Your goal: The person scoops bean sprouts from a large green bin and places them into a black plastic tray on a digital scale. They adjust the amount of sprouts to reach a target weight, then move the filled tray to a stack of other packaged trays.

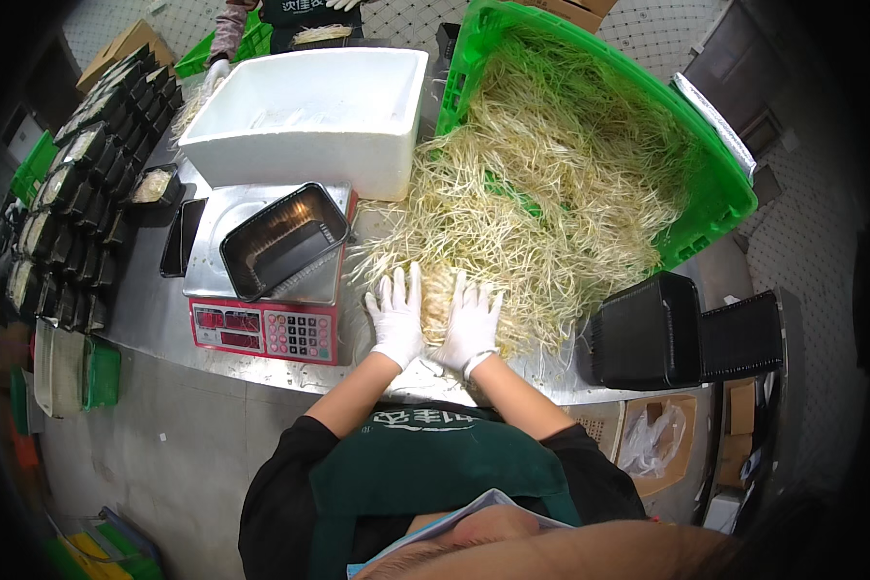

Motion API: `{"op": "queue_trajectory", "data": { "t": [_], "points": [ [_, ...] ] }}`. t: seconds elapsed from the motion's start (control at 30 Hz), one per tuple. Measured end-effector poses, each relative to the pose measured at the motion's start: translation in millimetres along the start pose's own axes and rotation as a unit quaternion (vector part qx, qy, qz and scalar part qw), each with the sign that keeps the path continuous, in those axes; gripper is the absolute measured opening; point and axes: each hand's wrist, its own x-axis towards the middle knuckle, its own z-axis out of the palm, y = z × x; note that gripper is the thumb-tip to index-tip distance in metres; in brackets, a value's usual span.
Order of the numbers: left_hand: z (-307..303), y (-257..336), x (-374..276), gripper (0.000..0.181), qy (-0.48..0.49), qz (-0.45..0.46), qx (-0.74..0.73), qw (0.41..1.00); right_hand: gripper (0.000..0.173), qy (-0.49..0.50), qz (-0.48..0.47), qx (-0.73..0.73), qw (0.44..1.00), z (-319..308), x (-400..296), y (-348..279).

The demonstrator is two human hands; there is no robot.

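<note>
Both my hands wear white gloves. My left hand (pixel 397 315) lies with straight, spread fingers along the left side of a small bundle of pale sprouts (pixel 436 301). Against the bundle's right side is my right hand (pixel 470 319), its fingers also straight and apart. Beyond my fingertips a large heap of loose sprouts (pixel 544 167) spills from a tilted green plastic crate (pixel 718 192) onto the metal table (pixel 232 370). A digital scale (pixel 264 330) with a lit display stands left of my hands. An open black plastic tray (pixel 283 243) sits on its plate, with no sprouts visible inside.
A white foam box (pixel 297 159) stands behind the scale. Stacked filled black trays (pixel 80 210) line the far left. Nested black trays (pixel 645 333) are at the right edge. Across the table, a co-worker's gloved hand (pixel 217 72) touches sprouts beside the foam box.
</note>
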Motion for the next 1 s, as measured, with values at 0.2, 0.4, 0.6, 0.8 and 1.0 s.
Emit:
{"op": "queue_trajectory", "data": {
  "t": [0.2,0.4,0.6,0.8,1.0],
  "points": [
    [-11,-63,-69,0.111,0.075,0.097,-0.273,0.954,0.127,-0.215,0.012,0.157,0.964,-3,51,48],
    [7,-77,-120,0.127,-0.129,0.000,-0.025,0.991,0.123,-0.123,0.025,0.034,0.992,7,32,20],
    [22,-46,-78,0.122,-0.081,0.222,-0.102,0.966,0.095,-0.061,0.006,0.638,0.768,53,47,83],
    [34,23,4,0.094,0.105,0.170,-0.215,0.956,0.079,0.095,0.008,0.773,0.627,-39,35,155],
    [26,67,-36,0.069,-0.077,0.448,-0.187,0.871,0.095,0.201,-0.008,0.739,0.643,-86,12,179]
  ]
}}
